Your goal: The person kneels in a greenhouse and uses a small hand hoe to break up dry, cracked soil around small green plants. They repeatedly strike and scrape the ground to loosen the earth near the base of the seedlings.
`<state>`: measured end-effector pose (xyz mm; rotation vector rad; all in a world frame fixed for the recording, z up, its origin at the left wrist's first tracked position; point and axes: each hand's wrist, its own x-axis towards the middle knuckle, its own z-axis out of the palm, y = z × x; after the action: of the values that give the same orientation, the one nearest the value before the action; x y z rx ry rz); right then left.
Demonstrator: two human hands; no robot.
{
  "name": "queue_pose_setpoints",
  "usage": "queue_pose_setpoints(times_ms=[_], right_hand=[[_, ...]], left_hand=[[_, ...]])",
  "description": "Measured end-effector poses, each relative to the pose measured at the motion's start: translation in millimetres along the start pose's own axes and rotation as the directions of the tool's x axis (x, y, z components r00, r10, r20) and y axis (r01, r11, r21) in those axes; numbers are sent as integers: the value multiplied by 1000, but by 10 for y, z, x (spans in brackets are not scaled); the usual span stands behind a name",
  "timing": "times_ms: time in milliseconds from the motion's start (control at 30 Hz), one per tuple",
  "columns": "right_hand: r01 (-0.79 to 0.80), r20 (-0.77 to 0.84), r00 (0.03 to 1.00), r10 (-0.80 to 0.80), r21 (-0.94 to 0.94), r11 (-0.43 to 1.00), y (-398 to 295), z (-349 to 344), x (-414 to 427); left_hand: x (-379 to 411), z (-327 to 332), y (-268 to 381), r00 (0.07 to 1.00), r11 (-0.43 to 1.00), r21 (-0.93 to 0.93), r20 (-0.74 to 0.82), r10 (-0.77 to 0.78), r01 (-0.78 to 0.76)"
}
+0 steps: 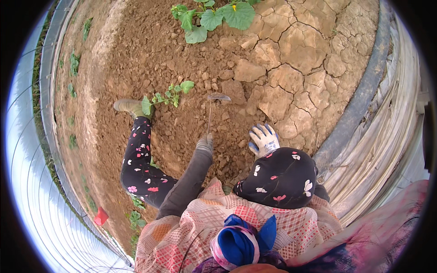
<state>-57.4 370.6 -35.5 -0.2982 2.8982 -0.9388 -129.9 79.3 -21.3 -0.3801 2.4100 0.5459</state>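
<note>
My left hand [205, 142], in a dirty knit glove, grips a hand hoe by its handle. The thin shaft points away from me, and the hoe's narrow metal blade [219, 97] lies against the loose soil. My right hand [265, 139] wears a white work glove with blue on the fingers; it rests palm down on the ground with fingers spread, just beyond my bent right knee. A small cucurbit plant [167, 96] grows left of the blade, beside my left shoe [131, 106].
A larger cucurbit plant [218, 17] with yellow flowers stands ahead. Cracked, crusted soil [293, 68] spreads to the right, bordered by a dark pipe-like edge [363, 88] and gathered plastic sheeting [385, 129]. More plants [74, 63] and a red object [100, 216] are at left.
</note>
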Motion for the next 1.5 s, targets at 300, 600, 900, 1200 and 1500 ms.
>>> queue_pose_setpoints(times_ms=[300,600,900,1200,1500], right_hand=[[-15,8,1000,15,4,1000,25,-20,-13],[-20,11,1000,20,16,1000,52,-47,-39],[32,-15,999,-32,46,998,-63,-14,-34],[-6,1,1000,6,12,1000,21,-9,-25],[-32,9,999,32,-12,999,76,-64,-32]], left_hand=[[-3,-761,1328,961,852,-476,-254,106,-220],[-60,-400,791,932,934,-105,-172,320,-340],[356,-36,630,795,213,-847,328,-510,486],[127,-239,1050,905,-17,-973,220,-363,229],[-105,-439,1020,938,593,-805,185,292,-26]])
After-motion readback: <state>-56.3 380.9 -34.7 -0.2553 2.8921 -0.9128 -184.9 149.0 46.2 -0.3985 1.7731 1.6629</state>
